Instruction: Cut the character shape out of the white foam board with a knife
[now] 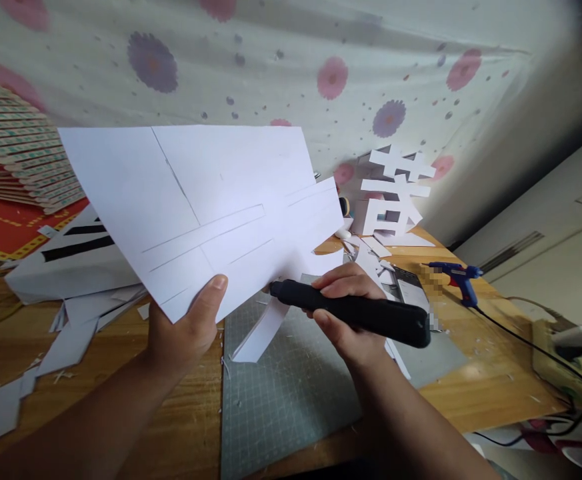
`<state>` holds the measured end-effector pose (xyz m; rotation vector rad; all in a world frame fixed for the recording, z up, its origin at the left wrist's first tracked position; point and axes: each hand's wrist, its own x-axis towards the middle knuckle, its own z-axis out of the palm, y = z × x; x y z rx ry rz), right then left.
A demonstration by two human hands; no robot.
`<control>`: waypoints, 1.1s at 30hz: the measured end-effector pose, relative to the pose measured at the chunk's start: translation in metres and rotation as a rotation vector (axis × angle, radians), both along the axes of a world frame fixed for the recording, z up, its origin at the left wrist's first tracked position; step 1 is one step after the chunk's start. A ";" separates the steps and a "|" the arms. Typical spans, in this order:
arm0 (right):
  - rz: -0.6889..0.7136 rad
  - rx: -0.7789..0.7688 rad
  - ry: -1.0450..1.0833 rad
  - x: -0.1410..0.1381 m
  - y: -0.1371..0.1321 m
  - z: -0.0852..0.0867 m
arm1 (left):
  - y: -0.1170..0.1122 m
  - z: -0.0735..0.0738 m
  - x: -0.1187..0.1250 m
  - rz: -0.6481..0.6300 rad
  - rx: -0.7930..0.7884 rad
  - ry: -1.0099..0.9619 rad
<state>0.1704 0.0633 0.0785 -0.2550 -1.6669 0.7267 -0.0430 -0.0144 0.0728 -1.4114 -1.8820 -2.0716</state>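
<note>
You have one white sheet [221,200] raised above the near middle of the table, ruled with thin dark lines. Your left hand [188,327] pinches its near-left corner, thumb on top, the other fingers hidden behind. Your right hand [358,341] is closed around one black tool [355,310], its tip by the sheet's near edge; one paper strip [261,337] slants down just beneath that tip.

Far right stands one white paper structure [395,189] built of strokes like a written character; right lies one blue glue gun [465,287]. At left, one white block [25,277] bears two black bars, near a stack of folded slats [25,153] whose greenish marks are too small to read. Paper scraps overlap too much to count.

Beneath you, a gray gridded mat [291,393] lies on the wood-grained table [185,427]; beyond hangs a white curtain [271,73] with pink and purple flowers.
</note>
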 end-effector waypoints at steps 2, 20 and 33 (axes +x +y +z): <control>-0.019 -0.001 0.020 0.000 0.002 -0.001 | 0.000 0.001 0.000 0.007 0.019 -0.010; -0.061 -0.114 0.089 -0.001 0.015 -0.013 | 0.000 0.005 0.003 -0.058 0.031 0.086; 0.000 -0.116 0.131 -0.004 0.011 -0.009 | -0.003 0.011 0.003 -0.078 0.000 0.077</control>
